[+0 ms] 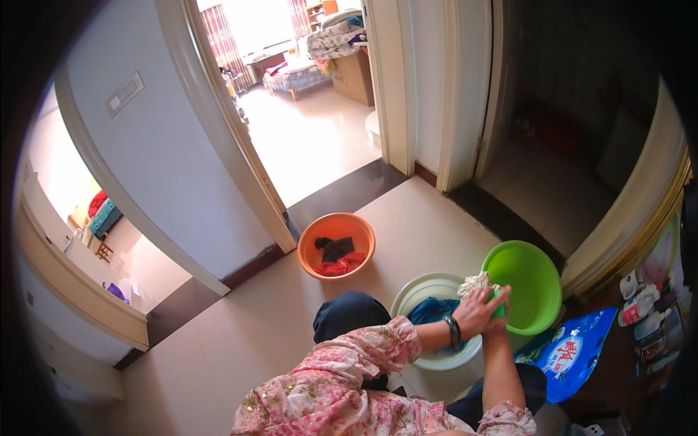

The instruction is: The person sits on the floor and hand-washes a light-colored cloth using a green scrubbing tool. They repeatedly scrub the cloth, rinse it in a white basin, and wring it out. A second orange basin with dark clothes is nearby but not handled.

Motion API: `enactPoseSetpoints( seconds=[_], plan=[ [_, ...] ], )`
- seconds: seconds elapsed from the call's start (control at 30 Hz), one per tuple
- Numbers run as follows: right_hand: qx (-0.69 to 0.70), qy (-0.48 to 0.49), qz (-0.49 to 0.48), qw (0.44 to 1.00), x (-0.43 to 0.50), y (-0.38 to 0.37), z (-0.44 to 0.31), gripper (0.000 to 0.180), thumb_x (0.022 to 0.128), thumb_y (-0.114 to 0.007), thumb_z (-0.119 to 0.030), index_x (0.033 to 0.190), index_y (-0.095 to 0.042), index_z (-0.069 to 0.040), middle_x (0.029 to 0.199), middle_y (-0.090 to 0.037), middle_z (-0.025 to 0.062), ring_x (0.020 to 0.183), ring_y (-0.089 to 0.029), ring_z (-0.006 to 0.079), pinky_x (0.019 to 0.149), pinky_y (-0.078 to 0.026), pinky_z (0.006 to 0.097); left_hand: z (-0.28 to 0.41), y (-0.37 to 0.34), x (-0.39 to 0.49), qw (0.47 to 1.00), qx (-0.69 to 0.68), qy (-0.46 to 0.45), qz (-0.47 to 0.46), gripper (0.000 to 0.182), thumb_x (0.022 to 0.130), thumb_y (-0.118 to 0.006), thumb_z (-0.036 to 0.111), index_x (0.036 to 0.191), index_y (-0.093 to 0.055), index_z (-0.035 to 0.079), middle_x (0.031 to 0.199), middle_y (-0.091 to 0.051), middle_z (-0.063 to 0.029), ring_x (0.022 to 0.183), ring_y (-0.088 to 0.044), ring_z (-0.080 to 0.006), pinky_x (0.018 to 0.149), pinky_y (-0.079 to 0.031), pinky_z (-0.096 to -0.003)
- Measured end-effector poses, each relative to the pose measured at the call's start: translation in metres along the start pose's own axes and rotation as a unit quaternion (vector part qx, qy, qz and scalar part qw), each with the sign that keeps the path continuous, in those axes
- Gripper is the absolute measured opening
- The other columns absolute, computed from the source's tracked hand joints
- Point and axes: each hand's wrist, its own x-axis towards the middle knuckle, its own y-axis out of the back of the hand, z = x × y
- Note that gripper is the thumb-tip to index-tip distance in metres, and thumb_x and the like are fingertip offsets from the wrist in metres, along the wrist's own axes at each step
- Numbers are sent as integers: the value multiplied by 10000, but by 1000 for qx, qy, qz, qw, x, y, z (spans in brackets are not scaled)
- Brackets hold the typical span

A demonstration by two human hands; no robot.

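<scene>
My left hand (473, 315), with a dark bangle at the wrist, is closed around a bunched off-white cloth (477, 284). Against it, my right hand (495, 325) grips a small green object (498, 305), its kind unclear; fingers and palm are partly hidden where the hands overlap. Both hands are above the right side of a pale basin (403, 300), which holds a blue cloth (431, 310) in water. A bright green basin (531, 294) stands just beyond them to the right, with no cloth visible inside.
An orange basin (306, 229) with black (337, 249) and red cloths (341, 265) sits on the tiled floor ahead. At right lie a blue printed detergent bag (578, 354) and several bottles (637, 313). Doorways with dark thresholds (349, 188) surround the floor. My dark-trousered knees flank the pale basin.
</scene>
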Motion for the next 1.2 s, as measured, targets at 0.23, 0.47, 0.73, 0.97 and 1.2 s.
enactPoseSetpoints(
  seconds=[0.23, 0.47, 0.73, 0.97, 1.2],
  plan=[
    [4, -40, 151, 988, 4, -36, -3, 508, 975, -415, -457, 1334, -516, -111, 1344, -540, 97, 1230, -512, 287, 1078, -377, 433, -22, 2, 14, 988, -12, 157, 6, 743, 873, -614, 436, 1479, -346, 99, 1184, -535, -250, 1077, -530, -398, 948, -416, -487],
    [-59, -16, 95, 994, 4, -24, -4, 531, 980, -397, -442, 1397, -455, -117, 1350, -525, 113, 1254, -483, 293, 1114, -326, 436, -9, 0, 5, 999, -29, 9, 24, 774, 867, -622, 456, 1502, -310, 140, 1238, -506, -240, 1131, -498, -411, 999, -380, -490],
    [-53, -59, 71, 994, 2, -42, 0, 660, 958, -402, -551, 1473, -366, -140, 1453, -443, 105, 1340, -420, 304, 1147, -289, 443, -5, 3, 3, 998, -9, 66, -12, 780, 882, -607, 449, 1513, -285, 122, 1186, -520, -242, 1083, -510, -391, 960, -397, -483],
    [-29, -26, 124, 992, 8, -46, 11, 685, 956, -399, -567, 1476, -352, -123, 1474, -414, 121, 1349, -404, 319, 1151, -276, 463, -17, -2, 14, 997, 38, 67, -11, 824, 819, -670, 417, 1490, -319, 92, 1246, -505, -316, 1069, -552, -433, 942, -436, -495],
    [-27, -60, 235, 970, 9, -68, -2, 701, 934, -403, -652, 1301, -544, -72, 1250, -608, 147, 1205, -545, 302, 1035, -426, 453, -27, 0, 26, 981, -69, 165, -76, 739, 934, -495, 476, 1522, -250, 102, 1398, -423, -267, 1282, -406, -439, 1060, -315, -550]
  ],
)
